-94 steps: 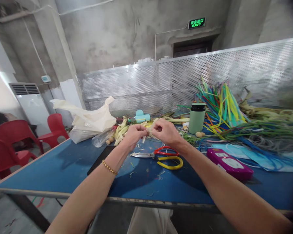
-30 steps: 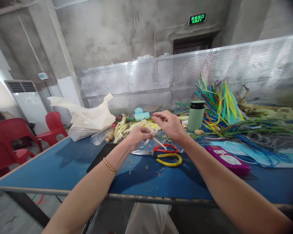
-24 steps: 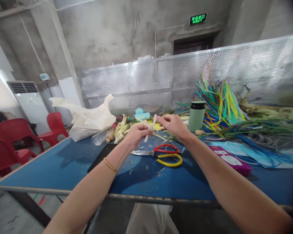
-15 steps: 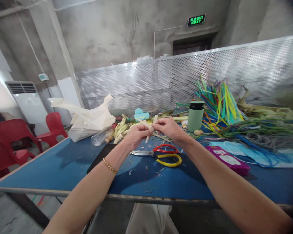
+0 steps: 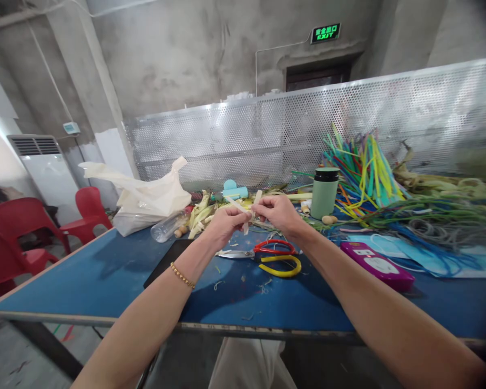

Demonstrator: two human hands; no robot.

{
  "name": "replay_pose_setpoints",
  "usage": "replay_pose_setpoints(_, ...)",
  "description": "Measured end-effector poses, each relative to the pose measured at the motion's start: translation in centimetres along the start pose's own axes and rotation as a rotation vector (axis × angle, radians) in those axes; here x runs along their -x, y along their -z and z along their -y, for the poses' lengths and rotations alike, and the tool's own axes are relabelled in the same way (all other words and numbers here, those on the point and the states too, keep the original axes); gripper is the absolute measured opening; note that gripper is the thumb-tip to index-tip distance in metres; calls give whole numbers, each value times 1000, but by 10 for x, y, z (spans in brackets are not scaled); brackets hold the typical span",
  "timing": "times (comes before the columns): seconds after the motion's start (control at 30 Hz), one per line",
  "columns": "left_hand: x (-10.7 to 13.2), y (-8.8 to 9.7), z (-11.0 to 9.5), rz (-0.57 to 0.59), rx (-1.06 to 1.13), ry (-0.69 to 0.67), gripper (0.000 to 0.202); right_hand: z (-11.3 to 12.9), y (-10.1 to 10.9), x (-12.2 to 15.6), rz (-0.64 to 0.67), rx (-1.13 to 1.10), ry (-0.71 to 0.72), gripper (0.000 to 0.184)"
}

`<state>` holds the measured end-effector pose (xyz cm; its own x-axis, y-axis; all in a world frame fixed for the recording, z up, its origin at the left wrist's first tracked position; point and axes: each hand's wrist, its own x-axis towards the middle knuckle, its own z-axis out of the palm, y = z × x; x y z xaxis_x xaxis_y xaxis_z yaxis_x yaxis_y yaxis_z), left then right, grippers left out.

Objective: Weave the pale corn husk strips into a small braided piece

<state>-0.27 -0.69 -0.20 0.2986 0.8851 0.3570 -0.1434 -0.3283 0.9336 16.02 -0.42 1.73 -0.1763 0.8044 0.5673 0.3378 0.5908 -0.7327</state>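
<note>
Blue table [image 5: 105, 275]: scissors [image 5: 250, 254], green canister [image 5: 324, 197], purple box [image 5: 377, 266].

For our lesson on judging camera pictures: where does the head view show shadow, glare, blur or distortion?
Head view: shadows darken the table around the scissors; glare patches the metal screen, whose right end looks blurred. Head view: the column leans outward, likely lens distortion; the strips at the left hand and right hand lack fine detail.

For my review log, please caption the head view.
Left hand and right hand pinch pale strips above a blue table, with scissors lying nearer the wearer.
</note>
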Motion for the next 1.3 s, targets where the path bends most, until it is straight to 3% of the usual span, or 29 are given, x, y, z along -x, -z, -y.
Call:
replay_pose_setpoints(0.33,-2,2,2,-23,-56,3,26,0,3,-3,-14,6,-14,26)
replay_pose_setpoints(0.5,2,-3,-1,-36,-218,14,23,1,11,-8,-272,311,205,23)
replay_pose_setpoints(0.6,4,-4,0,31,-278,13,25,3,11,-6,-112,435,306,18)
replay_pose_setpoints(0.67,5,-4,1,72,-283,16,25,3,9,-4,76,375,280,15)
replay_pose_setpoints(0.73,6,-3,1,101,-263,36,26,0,8,-3,182,271,215,14)
replay_pose_setpoints(0.93,5,-2,0,96,-213,60,26,-6,7,-3,217,72,133,16)
replay_pose_setpoints(1.13,7,-1,-2,150,-238,73,22,-3,2,-3,213,128,152,17)
replay_pose_setpoints(1.2,6,0,-1,124,-243,68,23,-2,4,-3,147,251,201,18)
replay_pose_setpoints(1.3,-1,4,1,-8,-129,35,27,4,9,-3,-195,522,335,20)
